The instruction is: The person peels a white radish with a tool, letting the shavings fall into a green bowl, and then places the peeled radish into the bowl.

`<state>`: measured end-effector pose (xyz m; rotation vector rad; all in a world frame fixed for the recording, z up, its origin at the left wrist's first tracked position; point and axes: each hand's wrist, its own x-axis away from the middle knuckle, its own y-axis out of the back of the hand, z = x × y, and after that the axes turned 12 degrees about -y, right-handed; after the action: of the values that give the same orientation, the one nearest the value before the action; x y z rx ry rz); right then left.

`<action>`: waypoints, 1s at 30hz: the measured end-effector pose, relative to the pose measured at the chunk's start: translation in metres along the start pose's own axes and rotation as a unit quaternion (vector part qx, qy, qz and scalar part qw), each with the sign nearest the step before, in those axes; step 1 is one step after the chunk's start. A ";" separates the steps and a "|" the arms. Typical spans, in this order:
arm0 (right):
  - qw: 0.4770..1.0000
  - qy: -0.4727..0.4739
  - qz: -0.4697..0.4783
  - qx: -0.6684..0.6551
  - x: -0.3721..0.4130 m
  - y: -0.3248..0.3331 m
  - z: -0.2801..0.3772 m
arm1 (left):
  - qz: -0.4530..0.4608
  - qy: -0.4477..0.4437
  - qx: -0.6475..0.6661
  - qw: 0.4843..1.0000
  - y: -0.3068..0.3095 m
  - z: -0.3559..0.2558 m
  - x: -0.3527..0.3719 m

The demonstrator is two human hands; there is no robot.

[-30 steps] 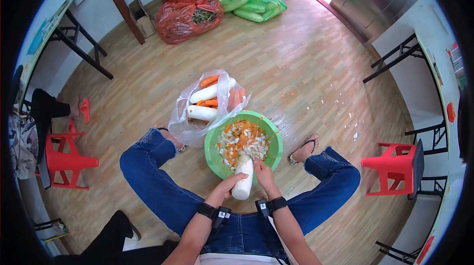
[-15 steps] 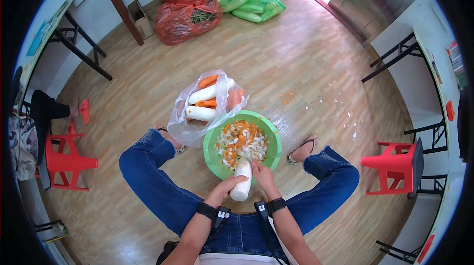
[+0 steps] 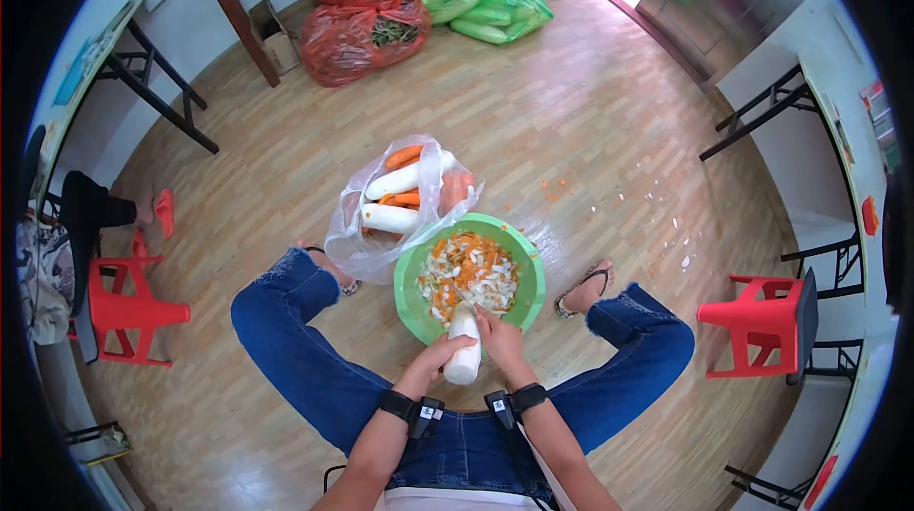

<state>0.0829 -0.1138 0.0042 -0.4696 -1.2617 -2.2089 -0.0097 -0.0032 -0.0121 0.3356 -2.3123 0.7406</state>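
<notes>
My left hand [image 3: 444,355] is wrapped round the near part of a peeled white radish [image 3: 463,359], which tilts over the near rim of a green basin [image 3: 407,306]. At the radish's far end, my right hand [image 3: 497,335] is closed on what looks like a knife; a thin blade [image 3: 459,295] shows, its handle hidden by my fingers. Cut white and orange vegetable pieces [image 3: 468,268] lie in the basin. Beside it, a clear plastic bag [image 3: 357,249] holds whole white radishes [image 3: 390,219] and carrots [image 3: 405,157].
Scraps [image 3: 552,189] are scattered on the wood floor. Red stools [image 3: 138,306] stand left and right [image 3: 757,325]. Red [image 3: 357,40] and green [image 3: 490,8] bags of vegetables sit at the back. Another person's leg [image 3: 119,212] shows at left. Folding tables line both walls.
My right hand has shifted slightly left and down along the radish, and the thin blade now shows above its far end. My left hand keeps its grip nearly in place.
</notes>
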 end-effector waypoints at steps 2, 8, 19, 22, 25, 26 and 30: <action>1.000 0.017 0.009 0.000 -0.001 -0.005 -0.009 | -0.009 0.002 0.004 1.000 0.002 0.006 -0.003; 0.999 -0.012 0.012 0.043 0.005 -0.003 -0.004 | -0.047 0.007 -0.003 0.999 -0.003 -0.009 0.003; 0.998 -0.015 0.015 0.066 -0.013 -0.011 -0.011 | -0.028 0.006 0.007 1.000 -0.002 -0.007 0.002; 1.000 -0.020 -0.014 0.019 -0.029 -0.021 -0.034 | -0.011 0.011 0.016 1.000 -0.002 -0.003 0.001; 0.998 -0.018 -0.030 -0.058 -0.035 -0.031 -0.047 | -0.014 -0.005 0.028 1.000 -0.005 -0.007 0.004; 0.997 -0.026 -0.025 -0.064 -0.036 -0.031 -0.052 | -0.028 -0.018 0.030 0.999 -0.009 -0.008 0.004; 0.996 -0.025 -0.052 -0.071 -0.024 -0.024 -0.039 | -0.045 -0.036 0.032 0.998 -0.004 -0.008 -0.003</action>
<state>0.0858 -0.1309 -0.0440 -0.5291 -1.1830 -2.3993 -0.0018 -0.0011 -0.0072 0.5002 -2.3271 0.7713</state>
